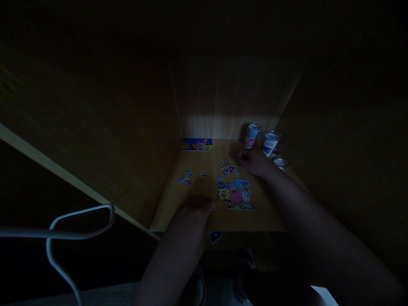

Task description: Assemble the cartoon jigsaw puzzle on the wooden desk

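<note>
A partly joined cartoon jigsaw (236, 194) lies on the wooden desk (204, 219) in dim light. My left hand (196, 209) rests on the desk just left of the jigsaw, fingers curled; whether anything is in them I cannot tell. My right hand (254, 162) reaches to the far right, lying by a cluster of loose pieces (228, 167), fingers bent over the desk. More loose pieces (185, 177) lie further left.
A cartoon reference picture (196, 145) lies at the back by the wall. Two printed canisters (252, 135) (270, 143) stand at the back right, with round lids (281, 162) beside them. Wooden side panels enclose the desk. A white cable (63, 229) loops at left.
</note>
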The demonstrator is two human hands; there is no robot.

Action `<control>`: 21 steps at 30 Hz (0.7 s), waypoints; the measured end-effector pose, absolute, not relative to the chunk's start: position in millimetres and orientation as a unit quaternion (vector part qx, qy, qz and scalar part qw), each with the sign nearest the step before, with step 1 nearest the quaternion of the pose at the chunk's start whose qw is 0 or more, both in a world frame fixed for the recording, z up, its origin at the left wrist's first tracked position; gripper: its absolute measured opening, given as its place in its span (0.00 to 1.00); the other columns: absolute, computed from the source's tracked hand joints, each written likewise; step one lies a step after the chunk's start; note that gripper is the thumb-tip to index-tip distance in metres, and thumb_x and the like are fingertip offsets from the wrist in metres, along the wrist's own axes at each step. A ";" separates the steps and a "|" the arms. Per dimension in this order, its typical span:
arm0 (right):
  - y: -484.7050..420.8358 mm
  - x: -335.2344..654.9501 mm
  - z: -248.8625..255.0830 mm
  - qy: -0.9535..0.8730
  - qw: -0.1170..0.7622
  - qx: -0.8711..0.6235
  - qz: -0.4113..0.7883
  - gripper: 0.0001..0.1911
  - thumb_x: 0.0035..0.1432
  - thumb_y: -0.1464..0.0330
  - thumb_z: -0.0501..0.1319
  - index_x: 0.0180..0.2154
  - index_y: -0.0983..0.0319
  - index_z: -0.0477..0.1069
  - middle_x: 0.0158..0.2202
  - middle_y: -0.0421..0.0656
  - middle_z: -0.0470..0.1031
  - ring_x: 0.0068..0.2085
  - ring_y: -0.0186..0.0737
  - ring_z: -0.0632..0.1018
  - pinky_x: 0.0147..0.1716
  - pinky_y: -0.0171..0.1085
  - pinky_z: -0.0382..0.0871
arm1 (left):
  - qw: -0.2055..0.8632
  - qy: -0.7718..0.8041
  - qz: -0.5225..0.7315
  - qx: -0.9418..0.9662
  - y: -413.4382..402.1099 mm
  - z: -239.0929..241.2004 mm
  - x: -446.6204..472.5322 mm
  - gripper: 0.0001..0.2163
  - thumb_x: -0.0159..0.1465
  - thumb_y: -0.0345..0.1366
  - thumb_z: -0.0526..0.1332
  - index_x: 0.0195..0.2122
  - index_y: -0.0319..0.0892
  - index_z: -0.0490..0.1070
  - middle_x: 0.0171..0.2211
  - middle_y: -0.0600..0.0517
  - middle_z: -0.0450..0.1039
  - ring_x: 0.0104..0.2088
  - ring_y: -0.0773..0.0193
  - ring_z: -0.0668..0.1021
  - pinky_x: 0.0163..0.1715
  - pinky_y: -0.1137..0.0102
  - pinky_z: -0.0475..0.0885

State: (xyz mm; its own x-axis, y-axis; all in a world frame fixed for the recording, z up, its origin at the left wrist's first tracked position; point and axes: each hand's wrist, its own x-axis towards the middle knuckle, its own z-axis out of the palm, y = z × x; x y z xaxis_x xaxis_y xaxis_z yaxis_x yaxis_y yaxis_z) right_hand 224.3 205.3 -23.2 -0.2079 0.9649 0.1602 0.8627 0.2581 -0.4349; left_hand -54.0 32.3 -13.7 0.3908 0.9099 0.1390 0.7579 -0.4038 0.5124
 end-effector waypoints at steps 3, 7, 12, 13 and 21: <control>204.1 222.6 -20.5 -0.769 0.198 -0.594 0.130 0.13 0.70 0.64 0.59 0.38 0.61 0.80 0.33 0.44 0.83 0.36 0.43 0.81 0.36 0.37 0.67 | 0.260 0.476 0.226 0.809 28.6 -14.4 -53.2 0.18 0.69 0.19 0.58 0.48 0.49 0.79 0.47 0.52 0.82 0.48 0.58 0.82 0.52 0.63 0.76; 203.2 223.0 -19.3 -0.767 0.194 -0.597 0.130 0.13 0.70 0.63 0.59 0.39 0.61 0.81 0.34 0.45 0.84 0.36 0.42 0.82 0.36 0.37 0.67 | 0.281 0.475 0.245 0.797 36.1 -16.4 -53.5 0.13 0.69 0.22 0.62 0.46 0.48 0.79 0.47 0.53 0.80 0.47 0.58 0.81 0.50 0.64 0.75; 205.4 225.6 -24.1 -0.780 0.196 -0.584 0.111 0.14 0.71 0.62 0.58 0.39 0.62 0.81 0.37 0.46 0.85 0.37 0.42 0.82 0.38 0.37 0.67 | 0.293 0.482 0.243 0.789 45.7 -17.7 -57.2 0.10 0.70 0.26 0.64 0.47 0.48 0.80 0.47 0.51 0.80 0.48 0.57 0.81 0.50 0.63 0.74; 205.8 225.8 -24.5 -0.781 0.194 -0.583 0.111 0.15 0.71 0.62 0.58 0.39 0.62 0.81 0.37 0.46 0.85 0.37 0.42 0.82 0.38 0.37 0.66 | 0.295 0.484 0.243 0.787 46.3 -17.7 -57.6 0.09 0.70 0.27 0.65 0.46 0.48 0.80 0.47 0.51 0.80 0.48 0.57 0.81 0.50 0.63 0.74; 202.5 223.5 -18.4 -0.776 0.188 -0.588 0.132 0.17 0.71 0.60 0.58 0.38 0.62 0.81 0.35 0.45 0.84 0.35 0.41 0.80 0.36 0.37 0.66 | 0.290 0.496 0.241 0.782 46.8 -19.5 -54.3 0.05 0.69 0.28 0.66 0.41 0.46 0.78 0.41 0.53 0.79 0.41 0.60 0.81 0.42 0.65 0.73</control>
